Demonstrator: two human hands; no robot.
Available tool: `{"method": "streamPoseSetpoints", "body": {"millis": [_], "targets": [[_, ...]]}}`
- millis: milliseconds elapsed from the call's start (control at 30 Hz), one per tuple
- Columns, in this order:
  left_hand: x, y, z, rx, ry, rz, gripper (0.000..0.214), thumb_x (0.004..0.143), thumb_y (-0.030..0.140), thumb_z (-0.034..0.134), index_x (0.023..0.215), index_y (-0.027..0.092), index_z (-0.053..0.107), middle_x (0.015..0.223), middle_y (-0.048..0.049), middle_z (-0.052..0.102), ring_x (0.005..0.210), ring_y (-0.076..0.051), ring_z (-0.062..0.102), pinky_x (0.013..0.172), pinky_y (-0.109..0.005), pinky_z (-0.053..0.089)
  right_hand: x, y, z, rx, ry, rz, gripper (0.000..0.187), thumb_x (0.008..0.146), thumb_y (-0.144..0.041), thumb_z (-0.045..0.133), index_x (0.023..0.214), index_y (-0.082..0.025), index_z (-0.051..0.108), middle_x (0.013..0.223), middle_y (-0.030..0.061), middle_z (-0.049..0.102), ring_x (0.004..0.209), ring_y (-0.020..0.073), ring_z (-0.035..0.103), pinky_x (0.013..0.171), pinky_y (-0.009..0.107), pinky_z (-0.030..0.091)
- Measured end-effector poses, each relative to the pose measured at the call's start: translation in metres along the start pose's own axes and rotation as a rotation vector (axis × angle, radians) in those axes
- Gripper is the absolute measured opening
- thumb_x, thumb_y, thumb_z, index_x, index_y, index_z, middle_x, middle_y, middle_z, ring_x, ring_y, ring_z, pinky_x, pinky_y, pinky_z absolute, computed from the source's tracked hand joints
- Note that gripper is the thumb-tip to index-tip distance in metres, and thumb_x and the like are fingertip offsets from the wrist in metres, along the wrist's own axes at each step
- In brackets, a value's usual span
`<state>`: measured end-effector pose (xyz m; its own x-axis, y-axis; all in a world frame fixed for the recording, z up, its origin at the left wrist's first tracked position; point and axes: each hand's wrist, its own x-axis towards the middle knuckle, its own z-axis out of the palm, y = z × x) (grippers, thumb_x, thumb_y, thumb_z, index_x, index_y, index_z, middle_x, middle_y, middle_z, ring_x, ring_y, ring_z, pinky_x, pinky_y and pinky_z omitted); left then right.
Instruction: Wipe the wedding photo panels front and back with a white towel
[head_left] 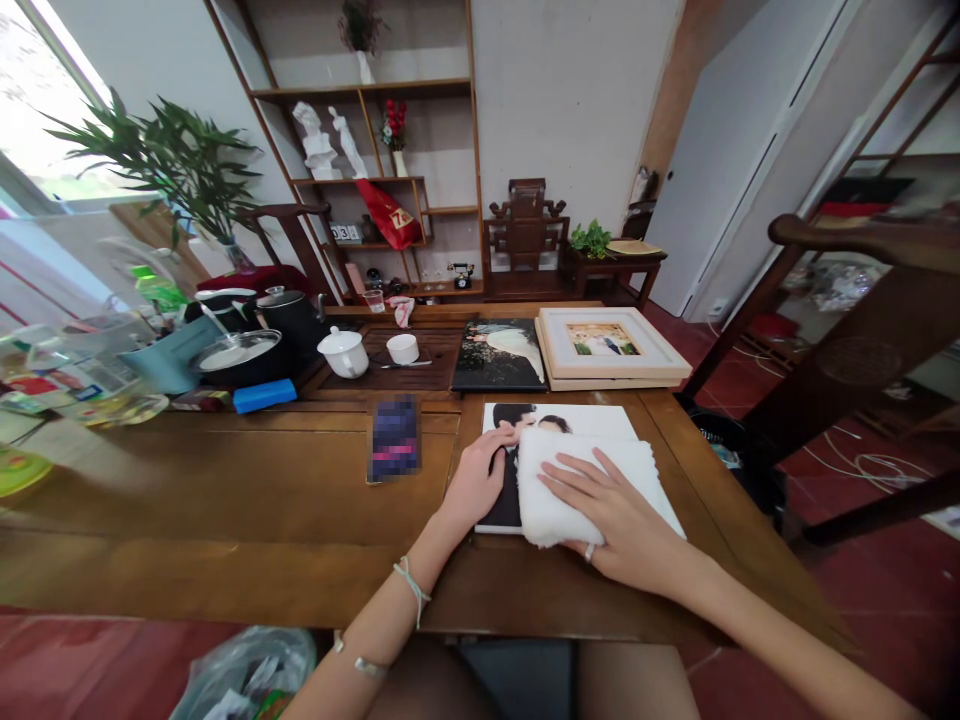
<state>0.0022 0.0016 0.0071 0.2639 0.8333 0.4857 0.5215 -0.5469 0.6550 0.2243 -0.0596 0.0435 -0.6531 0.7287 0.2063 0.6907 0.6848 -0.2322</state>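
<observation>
A photo panel showing a couple lies flat on the wooden table in front of me. On its right part rests a folded, fluffy white towel. My right hand is laid over the towel, fingers spread across the top and thumb by its near edge, holding it against the panel. My left hand touches the left side of the panel, fingers extended towards the towel's upper left corner and holding nothing. Part of the picture is hidden beneath towel and hands.
Behind the panel lie a dark photo panel and stacked white frames. To the left are a blurred-out dark packet, a blue block, a lidded white cup and a black pot. A wooden chair stands right.
</observation>
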Motion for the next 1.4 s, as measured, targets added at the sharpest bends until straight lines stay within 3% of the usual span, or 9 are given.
{"method": "streamPoseSetpoints", "body": {"millis": [433, 600, 833, 933, 1033, 1200, 1400], "targets": [[0.000, -0.002, 0.001, -0.022, -0.001, 0.012, 0.030, 0.089, 0.005, 0.041, 0.100, 0.018, 0.066, 0.118, -0.0090, 0.067, 0.118, -0.021, 0.059, 0.106, -0.039, 0.043, 0.055, 0.044, 0.000, -0.042, -0.004, 0.119, 0.058, 0.090, -0.044, 0.052, 0.141, -0.018, 0.044, 0.145, 0.0101, 0.045, 0.136, 0.0271, 0.035, 0.113, 0.056, 0.016], [0.001, -0.001, 0.001, -0.017, 0.000, 0.000, 0.029, 0.088, 0.005, 0.042, 0.099, 0.018, 0.065, 0.117, -0.0092, 0.067, 0.116, -0.021, 0.060, 0.104, -0.036, 0.044, 0.067, 0.043, 0.008, -0.126, 0.025, 0.136, 0.059, 0.093, -0.045, 0.046, 0.142, -0.014, 0.041, 0.147, 0.0124, 0.042, 0.137, 0.0305, 0.031, 0.113, 0.059, 0.013], [0.000, 0.000, 0.000, -0.052, -0.011, -0.036, 0.022, 0.087, 0.005, 0.041, 0.083, 0.018, 0.059, 0.117, -0.0119, 0.066, 0.118, -0.023, 0.059, 0.101, -0.037, 0.044, 0.034, -0.004, 0.023, -0.201, 0.031, 0.054, 0.059, 0.089, -0.028, 0.047, 0.144, -0.008, 0.036, 0.150, 0.0147, 0.037, 0.140, 0.0350, 0.024, 0.111, 0.065, 0.009], [0.000, 0.001, -0.001, -0.051, -0.019, -0.044, 0.023, 0.087, 0.005, 0.041, 0.077, 0.019, 0.056, 0.117, -0.0120, 0.066, 0.117, -0.023, 0.059, 0.100, -0.036, 0.045, 0.012, -0.021, 0.019, -0.176, 0.011, -0.012, 0.065, 0.085, -0.022, 0.047, 0.146, -0.010, 0.031, 0.153, 0.0134, 0.032, 0.142, 0.0342, 0.019, 0.112, 0.065, 0.008], [0.000, 0.002, -0.002, -0.043, -0.022, -0.051, 0.023, 0.087, 0.005, 0.041, 0.076, 0.019, 0.055, 0.116, -0.0114, 0.067, 0.115, -0.022, 0.060, 0.099, -0.036, 0.045, -0.002, -0.023, 0.011, -0.113, -0.017, -0.056, 0.073, 0.079, -0.017, 0.050, 0.148, -0.014, 0.027, 0.153, 0.0096, 0.032, 0.142, 0.0309, 0.019, 0.113, 0.062, 0.010], [0.000, 0.001, -0.001, -0.051, -0.020, -0.044, 0.022, 0.088, 0.006, 0.041, 0.083, 0.019, 0.058, 0.117, -0.0103, 0.066, 0.119, -0.021, 0.058, 0.104, -0.037, 0.042, 0.003, 0.005, 0.001, -0.004, -0.036, -0.002, 0.066, 0.082, -0.020, 0.051, 0.146, -0.021, 0.033, 0.148, 0.0063, 0.041, 0.140, 0.0245, 0.029, 0.115, 0.056, 0.015], [0.000, 0.003, -0.001, -0.047, -0.014, -0.060, 0.024, 0.088, 0.006, 0.041, 0.086, 0.020, 0.061, 0.115, -0.0092, 0.067, 0.119, -0.022, 0.058, 0.103, -0.038, 0.042, 0.036, 0.061, -0.002, -0.031, 0.014, 0.176, 0.056, 0.090, -0.037, 0.047, 0.142, -0.018, 0.041, 0.146, 0.0108, 0.043, 0.138, 0.0263, 0.033, 0.114, 0.055, 0.016]]}}
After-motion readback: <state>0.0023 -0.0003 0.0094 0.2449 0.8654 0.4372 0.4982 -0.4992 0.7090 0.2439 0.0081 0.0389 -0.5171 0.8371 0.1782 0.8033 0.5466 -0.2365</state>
